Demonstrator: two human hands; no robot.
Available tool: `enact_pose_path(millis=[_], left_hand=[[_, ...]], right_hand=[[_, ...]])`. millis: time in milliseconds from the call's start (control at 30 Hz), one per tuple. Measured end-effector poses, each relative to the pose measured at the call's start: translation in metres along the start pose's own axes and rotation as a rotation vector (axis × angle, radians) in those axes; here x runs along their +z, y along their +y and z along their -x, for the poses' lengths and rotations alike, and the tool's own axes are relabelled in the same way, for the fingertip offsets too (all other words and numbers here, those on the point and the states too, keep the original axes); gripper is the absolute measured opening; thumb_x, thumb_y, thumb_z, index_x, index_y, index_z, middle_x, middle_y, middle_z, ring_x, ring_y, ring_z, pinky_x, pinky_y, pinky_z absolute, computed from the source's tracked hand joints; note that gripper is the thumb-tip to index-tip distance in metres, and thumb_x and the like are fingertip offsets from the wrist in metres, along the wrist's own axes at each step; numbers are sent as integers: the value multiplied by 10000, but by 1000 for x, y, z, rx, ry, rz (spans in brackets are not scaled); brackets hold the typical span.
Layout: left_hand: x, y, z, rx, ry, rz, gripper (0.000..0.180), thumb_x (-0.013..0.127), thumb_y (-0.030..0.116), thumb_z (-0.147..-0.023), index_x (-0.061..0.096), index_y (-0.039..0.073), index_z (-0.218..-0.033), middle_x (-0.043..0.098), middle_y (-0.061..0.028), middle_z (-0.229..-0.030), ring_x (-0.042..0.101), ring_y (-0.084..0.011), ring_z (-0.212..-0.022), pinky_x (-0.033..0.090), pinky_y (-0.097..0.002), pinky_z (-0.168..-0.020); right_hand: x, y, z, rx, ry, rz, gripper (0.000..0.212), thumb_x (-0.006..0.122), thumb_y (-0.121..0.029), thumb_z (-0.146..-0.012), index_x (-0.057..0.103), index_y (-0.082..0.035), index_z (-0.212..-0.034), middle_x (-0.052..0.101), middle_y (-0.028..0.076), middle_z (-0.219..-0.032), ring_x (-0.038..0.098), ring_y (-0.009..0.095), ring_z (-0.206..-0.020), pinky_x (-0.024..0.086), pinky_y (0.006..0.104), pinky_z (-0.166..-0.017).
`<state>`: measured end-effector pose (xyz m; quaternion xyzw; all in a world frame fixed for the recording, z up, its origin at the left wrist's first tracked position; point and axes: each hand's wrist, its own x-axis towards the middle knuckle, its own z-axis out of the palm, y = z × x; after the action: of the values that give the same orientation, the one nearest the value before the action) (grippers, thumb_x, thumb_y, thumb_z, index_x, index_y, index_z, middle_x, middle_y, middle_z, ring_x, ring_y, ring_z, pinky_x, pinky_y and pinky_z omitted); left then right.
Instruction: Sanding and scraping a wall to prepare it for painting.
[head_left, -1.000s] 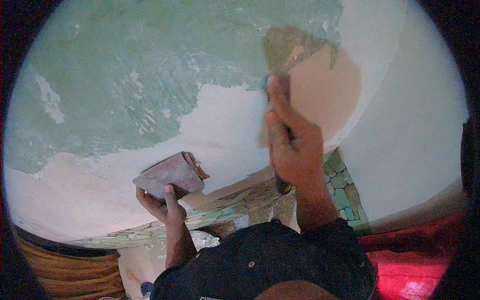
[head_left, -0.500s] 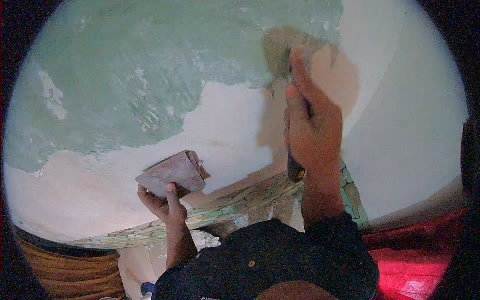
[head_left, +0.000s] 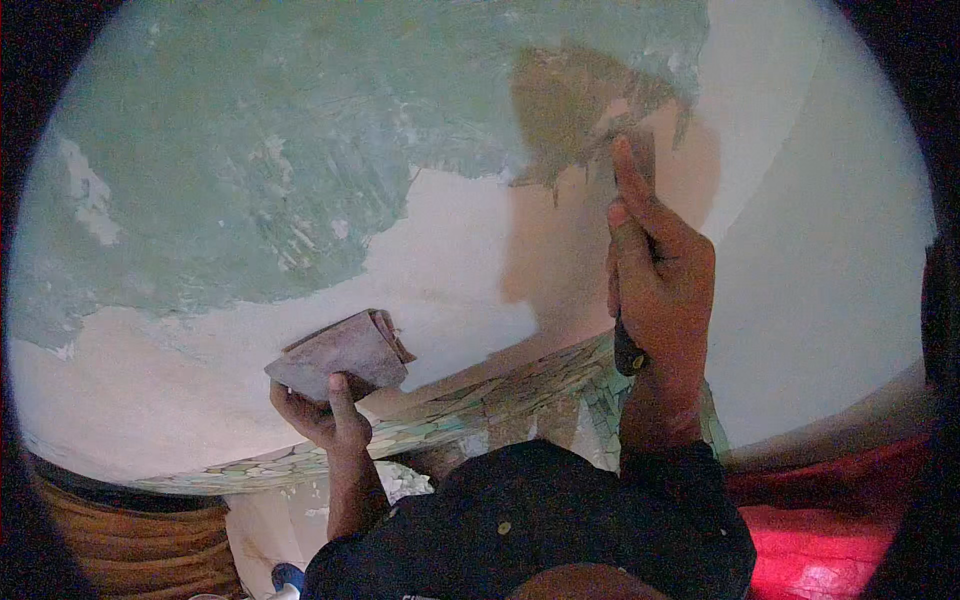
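Observation:
My right hand (head_left: 660,270) is closed around the dark handle (head_left: 627,348) of a scraper, its index finger stretched along the tool toward the wall. The thin blade (head_left: 643,155) is partly covered by my fingers and shows only blurrily beside the lower edge of the green coat (head_left: 430,110); whether it touches the wall I cannot tell. Lower down, my left hand (head_left: 335,415) pinches a folded greyish-brown sheet (head_left: 335,350), which looks like sandpaper, thumb in front and fingers behind. Around the sheet the wall surface is whitish (head_left: 455,225).
A band of stone-patterned green and tan (head_left: 540,380) runs along the wall's lower part. To the right is a plain pale surface (head_left: 820,280). Brown folded cloth (head_left: 140,530) lies lower left, bright red cloth (head_left: 830,540) lower right. My hand's shadow falls on the wall.
My right hand has moved right and down with the scraper, and its shadow has shifted. My left hand, still on the folded sheet, sits almost where it was, slightly lower.

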<state>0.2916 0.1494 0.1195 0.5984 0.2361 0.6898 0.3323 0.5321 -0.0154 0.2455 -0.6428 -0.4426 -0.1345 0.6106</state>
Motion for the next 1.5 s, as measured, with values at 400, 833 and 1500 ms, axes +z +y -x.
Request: enact_pose_path(millis=[400,833,1500], left_hand=[[1,-2,4,-54,87,-29,825,770,343,-727,284,42,-1322,423,-161,-1270,429,-286,-1164,383,-429,-961],[8,7,2,-38,99,-30,782,731,347,-762,274,30,-1311,423,-171,-1252,443,-271,-1128,398,-419,-938],[7,9,-1,-3,77,-88,733,705,296,-794,266,20,-1312,418,-168,-1229,451,-249,-1099,391,-399,-931]], right_hand=[[-2,17,-15,-66,-24,55,433,474,16,-899,502,-141,-1302,547,-33,-801,378,12,-522,342,171,-460],[-7,28,-29,-159,-37,86,435,478,29,-892,506,-127,-1296,613,-5,-939,385,10,-561,344,168,-490],[3,-3,-17,-73,-86,-88,398,488,57,-860,537,-37,-1244,548,140,-1257,477,195,-1205,322,307,-1016]])
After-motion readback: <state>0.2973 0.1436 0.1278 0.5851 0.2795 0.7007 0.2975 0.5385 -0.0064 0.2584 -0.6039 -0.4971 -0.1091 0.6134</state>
